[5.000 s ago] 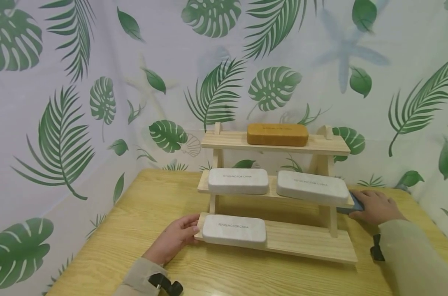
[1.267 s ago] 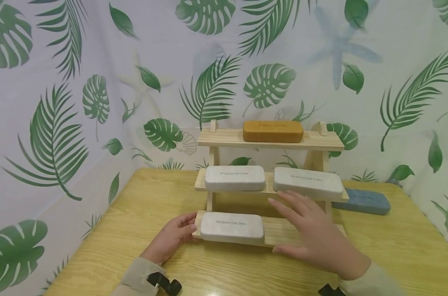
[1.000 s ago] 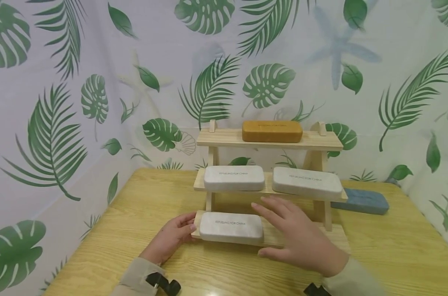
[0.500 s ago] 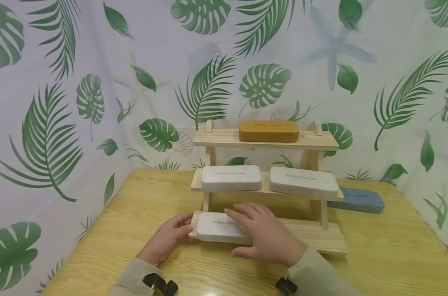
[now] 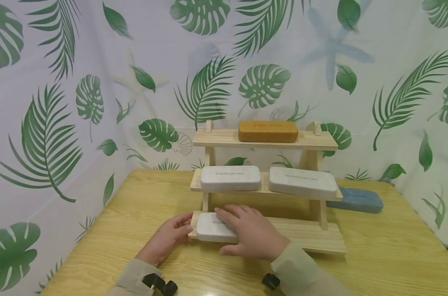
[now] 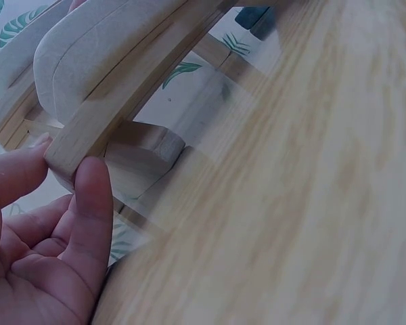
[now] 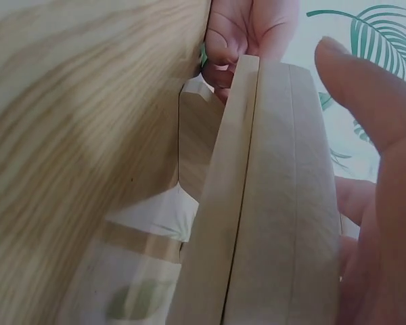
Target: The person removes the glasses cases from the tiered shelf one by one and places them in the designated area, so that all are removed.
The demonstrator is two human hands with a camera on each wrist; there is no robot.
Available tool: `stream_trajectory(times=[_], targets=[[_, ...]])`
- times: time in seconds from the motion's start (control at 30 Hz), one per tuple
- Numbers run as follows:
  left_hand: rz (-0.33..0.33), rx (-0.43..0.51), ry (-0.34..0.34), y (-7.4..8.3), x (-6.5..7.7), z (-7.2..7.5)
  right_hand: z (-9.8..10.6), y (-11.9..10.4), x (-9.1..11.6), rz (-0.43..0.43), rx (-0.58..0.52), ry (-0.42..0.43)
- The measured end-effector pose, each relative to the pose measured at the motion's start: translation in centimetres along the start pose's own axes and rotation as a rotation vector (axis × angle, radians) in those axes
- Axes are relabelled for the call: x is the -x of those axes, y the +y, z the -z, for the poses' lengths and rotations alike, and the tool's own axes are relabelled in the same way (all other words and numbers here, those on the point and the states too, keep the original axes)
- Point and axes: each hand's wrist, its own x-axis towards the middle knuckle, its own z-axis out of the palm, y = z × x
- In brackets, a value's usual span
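Note:
A three-tier wooden display rack [image 5: 309, 237] stands on the table. My left hand [image 5: 169, 238] pinches the left end of its bottom board, thumb above and fingers below, as the left wrist view shows. On that board lies a white glasses case [image 5: 212, 230] with small dark lettering. My right hand [image 5: 255, 234] is over the right part of this case and hides it, fingers extended. In the right wrist view the thumb [image 7: 365, 95] stands apart from the case's side [image 7: 277, 196]. Two more white glasses cases, a left one [image 5: 230, 179] and a right one [image 5: 301, 181], lie on the middle board.
An orange glasses case [image 5: 268, 131] lies on the top board. Behind the rack's right side, a blue glasses case [image 5: 360, 200] rests on the table [image 5: 394, 246], partly covered by the middle board. A leaf-patterned cloth [image 5: 142, 24] hangs behind.
My right hand has let go of the blue case behind the rack, come round to the front and moved left over the lower white case. My left hand keeps its hold on the board.

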Motion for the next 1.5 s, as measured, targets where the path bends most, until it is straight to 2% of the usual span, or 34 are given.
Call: stream_trajectory(times=[0.33,0.6,0.93,1.2,1.5], targets=[[0.007,0.006,0.02,-0.1,0.3,-0.1,-1.1,-0.6,-0.8,-0.081,0.05,-0.059],[0.002,0.011,0.007,-0.1,0.1,0.2,-1.9,-0.8,-0.9,-0.09,0.139,0.017],[-0.002,0.001,0.005,-0.7,0.2,0.4,-2.8,-1.1,-1.1,-0.135,0.19,0.036],[-0.034,0.004,-0.002,-0.7,0.0,0.3,-2.7,-1.4,-1.1,-0.18,0.202,0.083],[-0.039,-0.008,-0.014,-0.5,-0.1,0.3,-2.2,-1.4,-0.9,-0.179,0.162,0.05]])
